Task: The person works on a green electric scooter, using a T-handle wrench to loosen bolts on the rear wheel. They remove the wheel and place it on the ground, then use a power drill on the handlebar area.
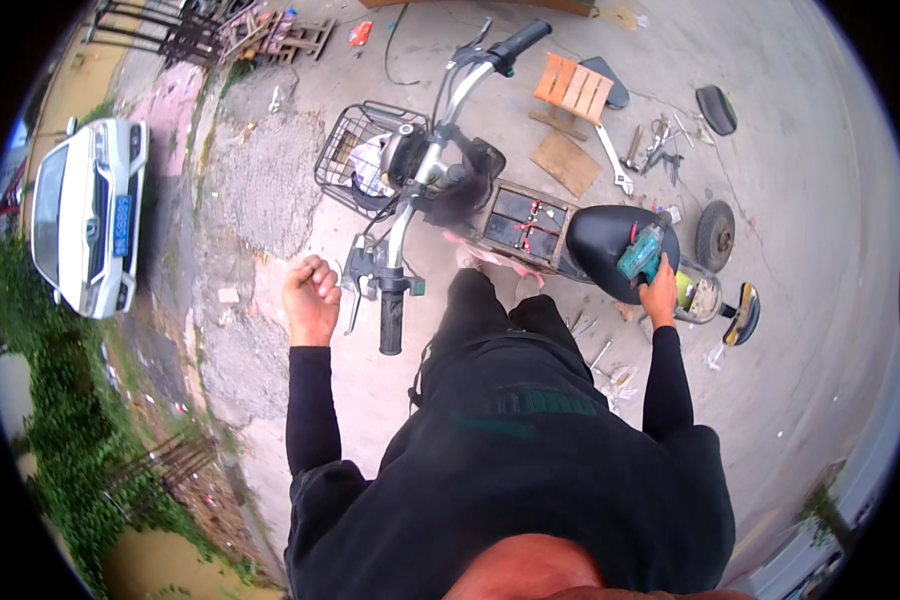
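My right hand (658, 294) grips a teal cordless drill (641, 254), held over the black seat (602, 241) of an electric two-wheeler; I cannot tell whether the drill touches the seat. My left hand (312, 297) is raised beside the left handlebar grip (392, 322) and brake lever (354, 311), apart from both. Its fingers are curled closed, and whatever may be inside them is hidden. Between handlebars and seat, an uncovered battery box (524, 222) shows dark batteries with red-ended wiring.
A wire basket (358, 160) holding cloth sits at the vehicle's front. On the ground beyond are a wooden stool (572, 88), a large wrench (614, 160), scattered tools (658, 143) and a small wheel (715, 235). A white car (92, 218) is parked at the far left.
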### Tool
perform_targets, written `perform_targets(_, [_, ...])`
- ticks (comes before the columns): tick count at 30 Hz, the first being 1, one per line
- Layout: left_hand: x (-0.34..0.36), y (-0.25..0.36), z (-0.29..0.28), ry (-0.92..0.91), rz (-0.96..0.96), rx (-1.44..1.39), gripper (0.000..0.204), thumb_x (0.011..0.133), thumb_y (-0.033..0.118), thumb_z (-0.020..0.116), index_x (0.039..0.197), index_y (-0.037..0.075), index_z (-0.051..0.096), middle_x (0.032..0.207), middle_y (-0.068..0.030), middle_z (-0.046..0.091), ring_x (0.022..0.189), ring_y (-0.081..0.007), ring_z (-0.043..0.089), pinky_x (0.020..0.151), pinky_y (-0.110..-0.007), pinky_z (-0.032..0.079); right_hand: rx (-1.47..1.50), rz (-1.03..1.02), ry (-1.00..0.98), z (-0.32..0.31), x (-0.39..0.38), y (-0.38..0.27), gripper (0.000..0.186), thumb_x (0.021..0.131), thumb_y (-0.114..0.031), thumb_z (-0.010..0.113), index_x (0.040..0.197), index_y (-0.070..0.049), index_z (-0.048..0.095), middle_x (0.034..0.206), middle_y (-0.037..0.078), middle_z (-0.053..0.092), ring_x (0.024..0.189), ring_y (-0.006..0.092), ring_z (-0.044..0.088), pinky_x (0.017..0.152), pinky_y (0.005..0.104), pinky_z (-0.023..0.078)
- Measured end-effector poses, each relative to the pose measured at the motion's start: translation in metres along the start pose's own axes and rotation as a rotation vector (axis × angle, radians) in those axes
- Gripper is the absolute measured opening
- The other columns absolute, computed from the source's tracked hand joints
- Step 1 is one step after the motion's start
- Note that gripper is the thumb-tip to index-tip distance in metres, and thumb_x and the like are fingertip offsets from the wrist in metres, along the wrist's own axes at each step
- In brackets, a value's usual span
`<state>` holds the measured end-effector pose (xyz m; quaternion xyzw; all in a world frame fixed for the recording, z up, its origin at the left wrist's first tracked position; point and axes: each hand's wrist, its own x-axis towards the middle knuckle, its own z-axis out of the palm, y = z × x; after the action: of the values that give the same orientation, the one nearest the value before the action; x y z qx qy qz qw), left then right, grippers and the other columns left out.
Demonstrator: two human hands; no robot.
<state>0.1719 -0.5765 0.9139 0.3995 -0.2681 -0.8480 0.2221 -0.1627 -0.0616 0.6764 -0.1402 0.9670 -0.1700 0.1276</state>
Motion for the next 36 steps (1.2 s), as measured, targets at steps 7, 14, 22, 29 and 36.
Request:
perform_targets(7, [0.028,-0.001,0.028,0.176,0.343,1.036,0.038,0.094,0.034,0.06,0.103,-0.003,0.066,0.068,0.0004,0.048,0.053,-0.0101,0.045,0.05,-0.028,0.039,0.074,-0.041,0.299,-0.02,-0.007,-0.078,0.059,0.077,-0.008,0.07,0.131,0.006,0.049,0.128,0.025,0.056,0.122,0.0402,0.051,0.103,0.0456,0.04])
perform_targets(14, [0.119,0.018,0.134,-0.378,1.039,1.729,0.064,0.075,0.037,0.08,0.121,-0.002,0.058,0.106,-0.0244,0.065,0.099,-0.0393,0.064,0.085,-0.043,0.051,0.67,-0.628,0.027,-0.064,0.029,-0.373,0.033,0.087,-0.015,0.065,0.116,0.0,0.063,0.104,0.017,0.066,0.088,0.0292,0.066,0.079,0.0374,0.052])
perform_targets(22, [0.174,0.005,0.137,-0.57,0.943,1.783,0.065,0.077,0.039,0.074,0.123,-0.002,0.056,0.1,-0.0269,0.062,0.093,-0.0423,0.063,0.081,-0.048,0.052,0.203,-0.528,0.375,-0.007,0.065,-0.469,0.015,0.07,-0.014,0.066,0.083,-0.007,0.064,0.096,0.015,0.056,0.078,0.037,0.062,0.063,0.0508,0.05])
perform_targets(29, [0.178,-0.002,0.163,-0.564,0.861,1.892,0.047,0.073,0.029,0.069,0.105,-0.005,0.065,0.094,-0.0265,0.064,0.088,-0.0428,0.064,0.079,-0.049,0.053,0.141,-0.514,0.197,-0.006,0.068,-0.463,0.013,0.078,-0.014,0.065,0.089,-0.007,0.061,0.094,0.016,0.057,0.073,0.0372,0.064,0.063,0.0488,0.051])
perform_targets(36, [0.176,-0.01,0.145,-0.47,1.04,1.733,0.04,0.073,0.027,0.067,0.098,-0.004,0.067,0.091,-0.0263,0.063,0.085,-0.0437,0.063,0.078,-0.049,0.052,0.266,-0.598,0.268,-0.013,0.049,-0.46,0.018,0.078,-0.012,0.065,0.093,-0.005,0.058,0.092,0.015,0.057,0.075,0.0371,0.064,0.064,0.0468,0.052])
